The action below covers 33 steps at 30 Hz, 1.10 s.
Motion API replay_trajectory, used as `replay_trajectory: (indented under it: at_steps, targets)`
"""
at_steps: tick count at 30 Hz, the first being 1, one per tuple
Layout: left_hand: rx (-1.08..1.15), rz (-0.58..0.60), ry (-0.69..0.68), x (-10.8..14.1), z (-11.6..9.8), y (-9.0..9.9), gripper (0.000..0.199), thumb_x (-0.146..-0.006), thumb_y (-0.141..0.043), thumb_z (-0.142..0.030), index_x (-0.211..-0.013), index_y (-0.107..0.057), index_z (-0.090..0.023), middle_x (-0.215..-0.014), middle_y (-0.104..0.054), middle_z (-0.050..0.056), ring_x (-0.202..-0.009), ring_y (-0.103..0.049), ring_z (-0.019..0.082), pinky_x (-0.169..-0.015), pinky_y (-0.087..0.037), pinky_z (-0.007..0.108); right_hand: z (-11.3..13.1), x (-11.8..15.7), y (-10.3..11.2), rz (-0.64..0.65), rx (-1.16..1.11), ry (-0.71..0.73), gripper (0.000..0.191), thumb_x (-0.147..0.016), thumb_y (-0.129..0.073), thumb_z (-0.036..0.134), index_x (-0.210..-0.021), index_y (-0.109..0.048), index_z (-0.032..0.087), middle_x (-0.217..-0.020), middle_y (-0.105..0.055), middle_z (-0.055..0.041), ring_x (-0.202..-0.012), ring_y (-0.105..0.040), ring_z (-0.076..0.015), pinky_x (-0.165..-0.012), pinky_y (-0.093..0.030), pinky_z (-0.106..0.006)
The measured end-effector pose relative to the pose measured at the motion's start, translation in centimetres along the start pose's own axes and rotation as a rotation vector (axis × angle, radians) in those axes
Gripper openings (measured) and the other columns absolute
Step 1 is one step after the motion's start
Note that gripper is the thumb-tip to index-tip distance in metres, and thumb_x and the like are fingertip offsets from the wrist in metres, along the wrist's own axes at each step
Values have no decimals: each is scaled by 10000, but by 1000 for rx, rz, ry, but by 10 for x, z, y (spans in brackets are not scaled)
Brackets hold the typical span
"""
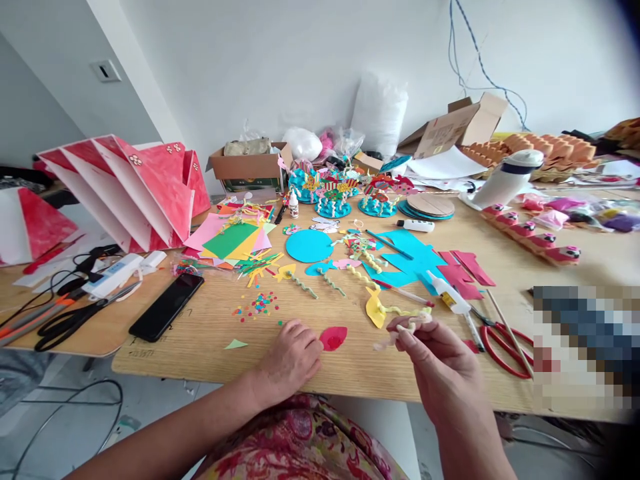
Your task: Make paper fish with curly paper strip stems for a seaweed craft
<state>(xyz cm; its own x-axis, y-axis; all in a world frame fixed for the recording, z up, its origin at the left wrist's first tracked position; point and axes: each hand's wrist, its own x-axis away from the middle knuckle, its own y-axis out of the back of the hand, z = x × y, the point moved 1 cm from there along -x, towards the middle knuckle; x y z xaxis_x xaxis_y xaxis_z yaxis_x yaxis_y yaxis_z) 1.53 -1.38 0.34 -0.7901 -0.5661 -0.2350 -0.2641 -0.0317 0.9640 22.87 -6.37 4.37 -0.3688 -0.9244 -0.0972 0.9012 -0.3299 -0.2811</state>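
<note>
My right hand pinches a pale, curled pipe cleaner between thumb and fingers above the table's front edge. Just behind it lies a yellow paper fish shape with a wavy yellow pipe cleaner beside it. My left hand rests on the wood with its fingers curled in; whatever may be inside them is hidden. At its fingertips is a red leaf-shaped paper piece. More spiral pipe cleaners lie farther back, near a blue paper disc.
Left of my hands are a phone, black scissors and coloured dots. On the right lie a glue bottle, red-handled scissors and a wooden stick. Finished paper crafts stand at the back.
</note>
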Motion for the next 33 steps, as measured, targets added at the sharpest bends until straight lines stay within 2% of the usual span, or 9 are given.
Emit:
replay_trajectory:
  at_steps: [5, 9, 12, 15, 17, 19, 21, 26, 33]
  targets:
    - [-2, -81, -73, 4, 4, -8, 175, -863, -417, -77, -763, -533, -163, -785, -577, 14, -782, -522, 145, -906, -380, 351, 0, 0, 0, -6, -17, -2, 93, -682, -709, 260, -704, -627, 221, -747, -635, -5, -750, -577, -135, -657, -462, -233]
    - [274, -69, 138, -2, 10, 2, 175, -857, -437, -113, -720, -530, -168, -729, -580, 20, -728, -538, 151, -731, -450, 287, 1, 2, 2, -16, -7, -5, 99, -676, -710, 261, -699, -625, 215, -746, -628, -11, -747, -576, -144, -652, -466, -241]
    - [605, -79, 388, -10, 17, 17, 145, -854, -453, -172, -730, -528, -167, -697, -579, 1, -669, -536, 125, -645, -432, 233, 1, 2, 4, -20, 19, -22, 111, -665, -715, 276, -696, -628, 216, -749, -628, -15, -736, -572, -146, -636, -469, -236]
    - [1132, -128, 593, -16, 23, 28, 178, -824, -519, -289, -709, -515, -153, -682, -560, -8, -680, -532, 119, -678, -426, 234, 0, 3, 7, -17, 61, -40, 147, -640, -727, 308, -682, -630, 206, -753, -634, -36, -712, -571, -162, -587, -468, -238]
    - [1395, -162, 669, -18, 25, 31, 252, -775, -591, -375, -709, -511, -144, -698, -550, -4, -696, -527, 119, -708, -429, 249, 0, 3, 8, -3, 96, -53, 160, -637, -727, 321, -676, -626, 204, -763, -638, -42, -697, -564, -162, -565, -461, -233]
    - [1528, -167, 702, -18, 26, 32, 312, -722, -653, -418, -712, -512, -140, -715, -542, -2, -703, -519, 117, -720, -425, 255, 0, 4, 9, 13, 136, -74, 161, -650, -718, 334, -691, -626, 208, -773, -640, -40, -676, -551, -147, -554, -449, -219]
    - [1576, -153, 668, -17, 27, 33, 315, -715, -671, -408, -705, -508, -138, -727, -532, -1, -707, -514, 113, -715, -415, 248, -2, 3, 11, 26, 168, -99, 175, -656, -710, 355, -716, -632, 210, -774, -640, -41, -660, -541, -140, -553, -446, -216]
    - [1616, -57, 469, -12, 34, 43, 279, -753, -649, -374, -701, -507, -140, -711, -506, -4, -712, -498, 119, -710, -396, 252, -6, 1, 11, 103, 186, -156, 207, -637, -718, 377, -706, -627, 205, -711, -613, -25, -628, -520, -135, -540, -440, -220]
    - [1493, 24, 293, -9, 42, 62, 332, -761, -626, -440, -685, -505, -141, -671, -494, -7, -657, -440, 109, -645, -328, 227, -11, -1, 0, 109, 136, -227, 248, -625, -713, 423, -687, -629, 198, -661, -592, -18, -653, -506, -150, -573, -406, -239]
